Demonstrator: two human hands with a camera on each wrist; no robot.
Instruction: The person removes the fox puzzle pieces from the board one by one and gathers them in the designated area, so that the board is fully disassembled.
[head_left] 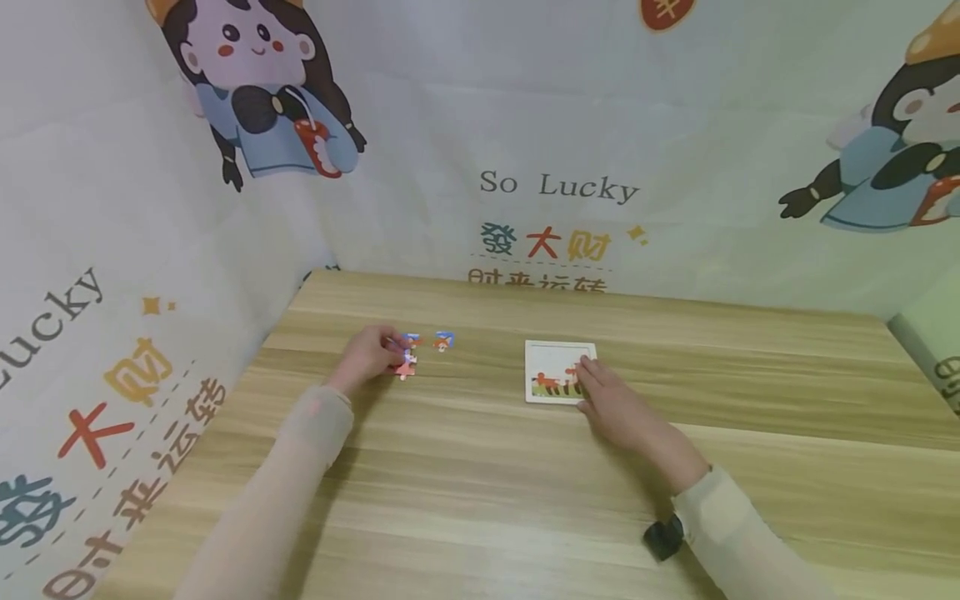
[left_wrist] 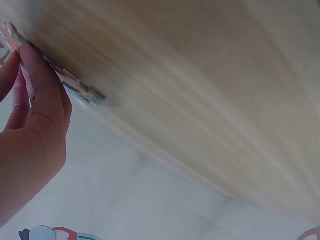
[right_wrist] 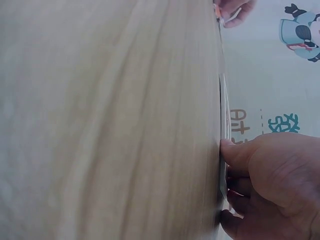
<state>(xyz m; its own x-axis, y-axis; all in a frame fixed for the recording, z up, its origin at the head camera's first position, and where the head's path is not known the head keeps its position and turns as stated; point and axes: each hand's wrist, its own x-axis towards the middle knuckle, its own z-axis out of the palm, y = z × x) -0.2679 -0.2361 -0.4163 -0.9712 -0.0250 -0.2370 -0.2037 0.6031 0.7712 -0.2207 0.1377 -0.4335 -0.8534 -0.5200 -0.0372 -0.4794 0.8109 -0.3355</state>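
Observation:
A small cluster of colourful puzzle pieces [head_left: 407, 360] lies on the wooden table [head_left: 480, 483] at the left. My left hand [head_left: 371, 354] is curled over them, and its fingertips [left_wrist: 37, 75] pinch the pieces [left_wrist: 75, 86] at their edge. One loose piece [head_left: 443, 340] lies just to the right of the cluster. A white puzzle tray [head_left: 553, 360], with an orange and green strip filled in along its bottom, sits at the table's middle. My right hand [head_left: 611, 404] rests on the tray's lower right corner with straight fingers. Its thumb [right_wrist: 231, 148] touches the tray's edge [right_wrist: 223, 125].
Printed fabric walls [head_left: 555, 192] with cartoon figures and "So Lucky" lettering close in the table at the back, left and right. A black wrist camera [head_left: 663, 537] sits on my right forearm. Bare wood lies between and in front of my hands.

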